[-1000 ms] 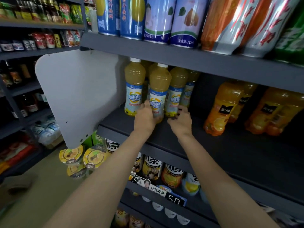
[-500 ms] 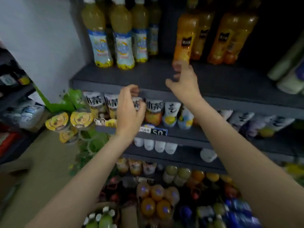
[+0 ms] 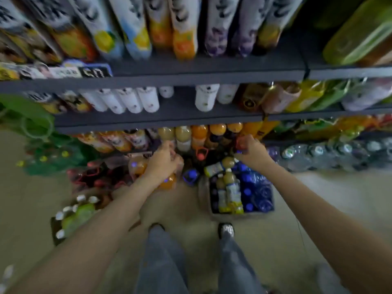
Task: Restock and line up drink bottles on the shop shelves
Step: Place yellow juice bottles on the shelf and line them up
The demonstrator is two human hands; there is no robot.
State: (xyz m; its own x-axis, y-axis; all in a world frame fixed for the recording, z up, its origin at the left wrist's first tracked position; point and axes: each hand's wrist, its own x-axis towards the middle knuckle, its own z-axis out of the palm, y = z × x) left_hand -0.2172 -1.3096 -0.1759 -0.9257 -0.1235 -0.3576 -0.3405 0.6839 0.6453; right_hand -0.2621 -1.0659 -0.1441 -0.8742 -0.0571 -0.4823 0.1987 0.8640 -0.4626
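I look steeply down at the floor in front of the shelves. A crate (image 3: 204,194) holds yellow juice bottles (image 3: 232,187) and blue-capped bottles (image 3: 254,194). My right hand (image 3: 252,152) hovers above the crate's far end, fingers loosely curled, nothing visibly held. My left hand (image 3: 163,162) hangs over a wrapped pack of orange drink bottles (image 3: 167,183), also loosely curled and holding nothing. The view is blurred by motion.
Dark shelf boards (image 3: 148,122) carry white bottles and, below them, orange drinks (image 3: 216,132). Water bottles (image 3: 318,153) line the floor at the right. Green white-capped bottles (image 3: 76,215) stand on the floor at the left. My shoes (image 3: 226,229) are behind the crate.
Both hands left the yellow bottles on the upper shelf and dropped to floor level. The view swung down from the shelves to the crate and packs.
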